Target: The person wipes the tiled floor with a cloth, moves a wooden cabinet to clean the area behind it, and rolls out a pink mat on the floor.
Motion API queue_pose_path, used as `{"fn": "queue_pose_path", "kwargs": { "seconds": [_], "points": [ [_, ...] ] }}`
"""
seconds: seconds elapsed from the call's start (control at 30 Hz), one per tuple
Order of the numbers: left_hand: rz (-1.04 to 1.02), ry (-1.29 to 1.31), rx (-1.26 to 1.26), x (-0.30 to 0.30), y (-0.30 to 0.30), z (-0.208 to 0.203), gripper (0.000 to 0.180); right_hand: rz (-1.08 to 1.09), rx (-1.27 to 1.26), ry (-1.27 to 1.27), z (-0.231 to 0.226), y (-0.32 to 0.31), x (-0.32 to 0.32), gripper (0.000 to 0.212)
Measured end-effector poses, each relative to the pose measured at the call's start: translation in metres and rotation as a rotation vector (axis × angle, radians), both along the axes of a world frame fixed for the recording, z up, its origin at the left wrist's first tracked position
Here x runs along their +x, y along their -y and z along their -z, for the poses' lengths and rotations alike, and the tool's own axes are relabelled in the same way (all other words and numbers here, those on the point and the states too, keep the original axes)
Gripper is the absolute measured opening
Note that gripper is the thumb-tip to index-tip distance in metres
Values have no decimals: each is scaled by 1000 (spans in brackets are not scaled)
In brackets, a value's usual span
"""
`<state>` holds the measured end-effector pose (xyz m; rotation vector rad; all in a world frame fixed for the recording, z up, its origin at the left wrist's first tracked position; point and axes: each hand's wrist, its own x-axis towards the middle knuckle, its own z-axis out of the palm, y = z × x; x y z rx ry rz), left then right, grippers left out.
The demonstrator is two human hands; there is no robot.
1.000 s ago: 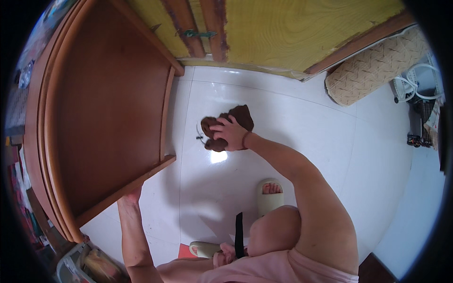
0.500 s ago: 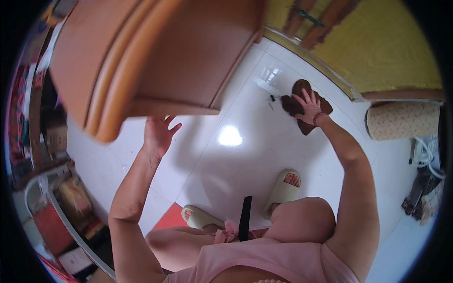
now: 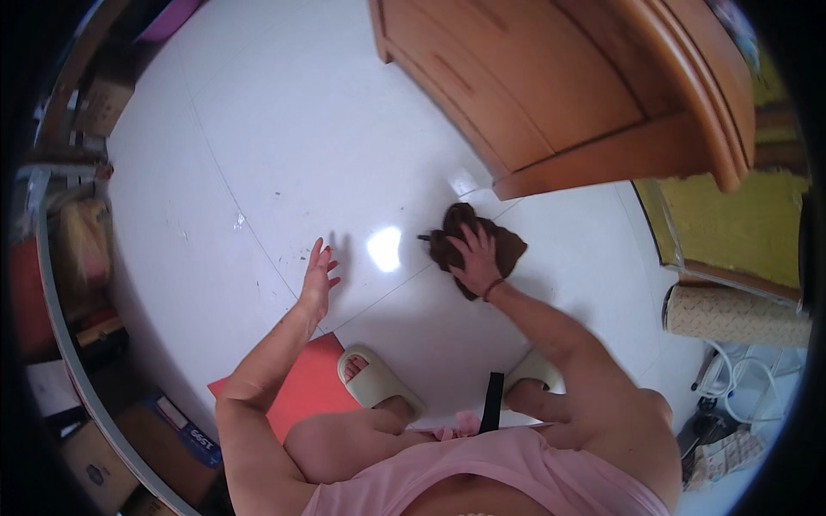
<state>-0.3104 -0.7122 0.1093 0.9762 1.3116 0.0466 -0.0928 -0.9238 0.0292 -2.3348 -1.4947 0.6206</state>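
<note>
A crumpled dark brown cloth [image 3: 508, 249] lies on the white tiled floor, right of the middle. My right hand [image 3: 476, 261] presses down on it with spread fingers, a thin bracelet round the wrist. Beside the cloth's left edge is a small black thing [image 3: 423, 237], too small to make out. My left hand [image 3: 317, 284] hangs over the floor at the left, fingers loosely apart and nothing in it. Small dark specks [image 3: 301, 258] of debris dot the tiles near that hand.
A brown wooden cabinet [image 3: 516, 95] stands far right, close beyond the cloth. A patterned roll [image 3: 731, 314] and white cables [image 3: 757, 378] are at the right. Boxes [image 3: 176, 430] fill a grey-edged shelf [image 3: 82, 391] at the left. A red mat [image 3: 297, 387] lies by my slippered left foot.
My right hand and the cloth are now nearer the middle, on the cabinet's left side. My left hand no longer touches the cabinet's lower edge. The view has swung left.
</note>
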Motion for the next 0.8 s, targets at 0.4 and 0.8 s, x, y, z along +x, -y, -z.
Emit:
{"fn": "queue_pose_path", "kwargs": {
  "seconds": [0.4,0.8],
  "points": [
    [-372,-58,591,-92,-55,32,50,630,133,247,13,-173,56,47],
    [-303,-18,905,-69,-84,54,52,-479,475,-332,-6,-178,-141,40]
  ]
}}
